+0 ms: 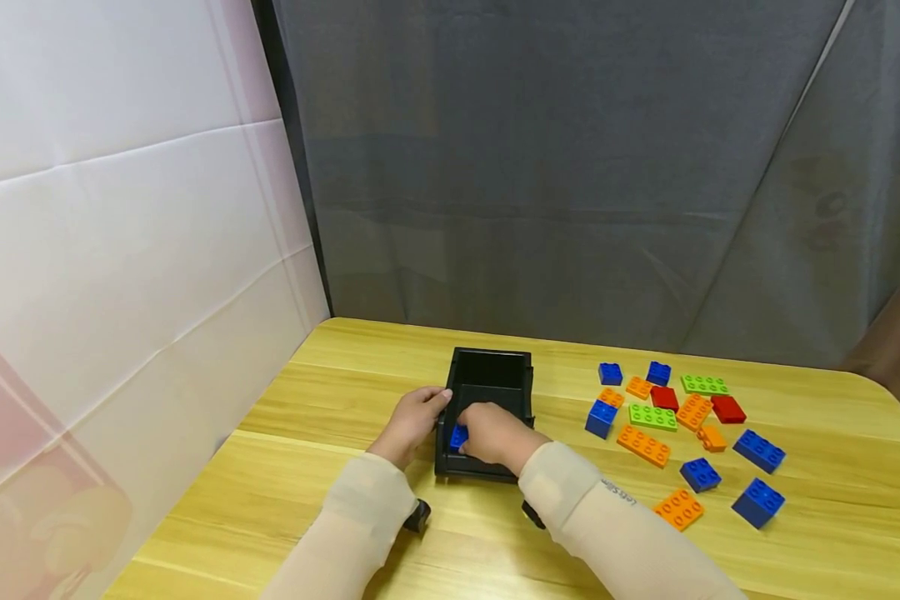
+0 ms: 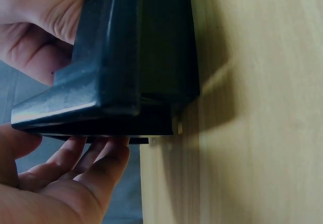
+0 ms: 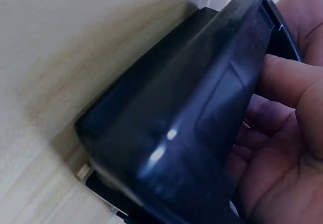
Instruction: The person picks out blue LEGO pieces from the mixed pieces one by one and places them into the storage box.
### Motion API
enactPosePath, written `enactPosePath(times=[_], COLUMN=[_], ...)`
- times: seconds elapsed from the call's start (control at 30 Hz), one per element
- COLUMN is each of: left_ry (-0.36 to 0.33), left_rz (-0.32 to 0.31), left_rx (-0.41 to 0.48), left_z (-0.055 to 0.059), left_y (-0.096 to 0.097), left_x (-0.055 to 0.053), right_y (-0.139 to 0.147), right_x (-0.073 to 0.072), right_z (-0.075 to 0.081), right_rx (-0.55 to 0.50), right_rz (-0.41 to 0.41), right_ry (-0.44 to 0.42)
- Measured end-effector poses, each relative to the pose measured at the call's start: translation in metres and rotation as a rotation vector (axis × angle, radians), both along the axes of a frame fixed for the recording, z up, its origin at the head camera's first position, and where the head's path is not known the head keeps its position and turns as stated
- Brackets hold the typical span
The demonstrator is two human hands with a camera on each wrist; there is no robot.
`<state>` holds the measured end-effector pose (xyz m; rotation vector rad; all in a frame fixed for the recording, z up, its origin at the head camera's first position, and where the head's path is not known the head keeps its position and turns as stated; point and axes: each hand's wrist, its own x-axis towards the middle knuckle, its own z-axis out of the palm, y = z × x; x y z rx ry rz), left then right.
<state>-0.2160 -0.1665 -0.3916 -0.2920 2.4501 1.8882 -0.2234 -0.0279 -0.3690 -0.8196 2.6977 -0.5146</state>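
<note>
A black plastic bin point(image 1: 491, 479) stands on the table, its long side running away from me. My left hand point(image 1: 412, 421) grips its left wall, thumb at the rim and fingers against the outer side; the left wrist view shows these fingers point(image 2: 103, 166) on the plastic. Inside the bin, towards its near left corner, is a blue toy brick point(image 1: 458, 437), partly hidden. My right hand point(image 1: 492, 433) reaches in over the near part and holds that brick between thumb and curled fingers. From the right wrist, the bin's wall point(image 3: 176, 118) hides the brick.
Right of the bin lie several loose bricks: blue ones such as a tall blue brick point(image 1: 758, 502), orange ones like a long orange brick point(image 1: 643, 446), green bricks point(image 1: 652, 417) and red bricks point(image 1: 728, 409). A grey curtain point(image 1: 532, 167) hangs behind the wooden table point(image 1: 292, 475), a white one point(image 1: 120, 250) at left.
</note>
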Motion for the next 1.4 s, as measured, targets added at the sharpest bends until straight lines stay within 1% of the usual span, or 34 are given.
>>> enactPosePath(times=[0.13,0.33,0.53,0.7,0.9,1.2,1.4], left_ry=[-0.001,-0.009,-0.015,-0.012,-0.027,-0.016,-0.030], left_rz=[0.001,0.004,0.007,0.008,0.011,0.009,0.014], left_rx=[-0.003,-0.010,-0.001,0.002,0.005,0.010,0.009], left_z=[0.000,0.001,0.001,0.000,-0.001,-0.002,-0.002], left_y=[0.000,0.000,0.000,0.000,-0.001,0.000,0.000], left_x=[0.000,0.001,0.001,0.000,0.000,0.000,0.000], right_y=[-0.001,-0.003,-0.004,-0.004,-0.005,-0.007,-0.009], right_x=[-0.003,-0.005,-0.008,-0.009,-0.010,-0.010,-0.011], right_z=[-0.001,-0.001,-0.002,-0.003,-0.003,-0.003,-0.005], right_rx=[0.003,0.000,-0.005,-0.014,-0.013,0.005,0.014], right_rz=[0.001,0.004,0.006,0.010,0.010,0.016,0.003], right_ry=[-0.001,-0.027,-0.028,-0.032,-0.044,-0.025,-0.012])
